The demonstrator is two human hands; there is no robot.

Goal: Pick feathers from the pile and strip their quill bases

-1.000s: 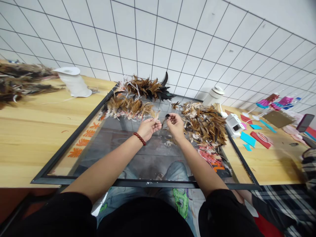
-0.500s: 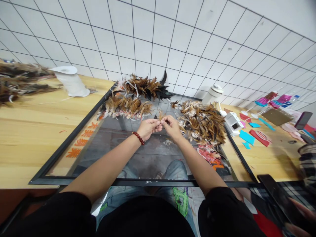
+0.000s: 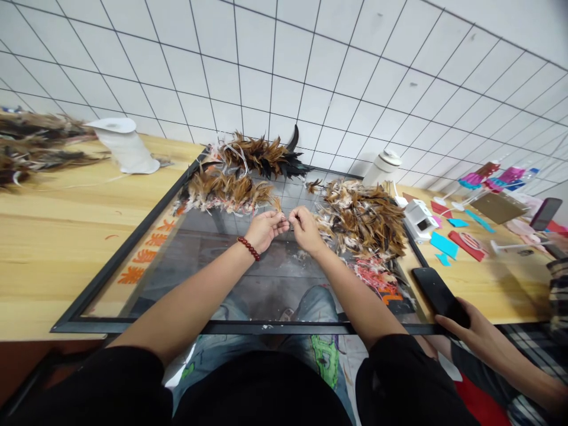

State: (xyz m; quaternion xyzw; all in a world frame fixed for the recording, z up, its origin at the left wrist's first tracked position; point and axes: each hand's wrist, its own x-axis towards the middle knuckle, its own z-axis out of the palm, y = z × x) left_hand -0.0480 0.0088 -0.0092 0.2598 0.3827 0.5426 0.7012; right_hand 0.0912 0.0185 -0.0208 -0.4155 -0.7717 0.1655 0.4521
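Presumably to keep its tip free, our left hand (image 3: 264, 229) pinches a brown feather (image 3: 277, 205) over the glass panel (image 3: 261, 281); our right hand (image 3: 307, 231) bunches beside it, contents unclear. Over the panel's right lies a feather heap (image 3: 366, 219), likely for easy reach.

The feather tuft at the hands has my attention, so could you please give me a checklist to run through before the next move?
1. Feather tuft gripped: ok, at the left hand's fingertips.
2. Right hand empty: cannot tell; its fingers are pinched together beside the left's.
3. Feather pile nearby: ok, just beyond and right of the right hand.
4. Glass free of scraps: not ok, pale fluff lies on it.
5. Co-worker's phone clear of the black frame: not ok, they overlap in this view.
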